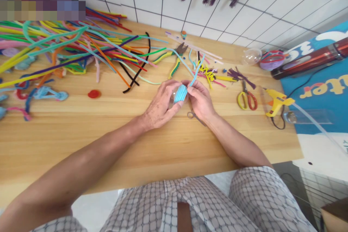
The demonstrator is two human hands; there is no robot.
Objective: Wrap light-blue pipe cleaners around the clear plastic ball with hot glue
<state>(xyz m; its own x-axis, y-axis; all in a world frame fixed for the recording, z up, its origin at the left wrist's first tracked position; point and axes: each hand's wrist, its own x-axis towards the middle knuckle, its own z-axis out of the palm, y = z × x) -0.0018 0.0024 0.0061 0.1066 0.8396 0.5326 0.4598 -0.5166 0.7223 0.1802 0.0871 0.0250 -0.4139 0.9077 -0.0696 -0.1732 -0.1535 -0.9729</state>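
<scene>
My left hand [160, 105] and my right hand [200, 98] meet over the middle of the wooden table [108, 141]. Between them sits a small coil of light blue pipe cleaner [180, 93], wound round something clear that I cannot make out. The left fingers cup the coil from below. The right fingers pinch the pipe cleaner's loose end [197, 74], which rises up and away to the right. A small pair of scissors [194, 116] lies on the table just under my right wrist.
A large heap of coloured pipe cleaners [62, 47] covers the table's far left. Pliers [176, 56], red-and-yellow scissors [247, 98], a yellow glue gun [277, 102], a clear plastic ball [252, 56] and a red disc [94, 94] lie around. Tiled wall behind.
</scene>
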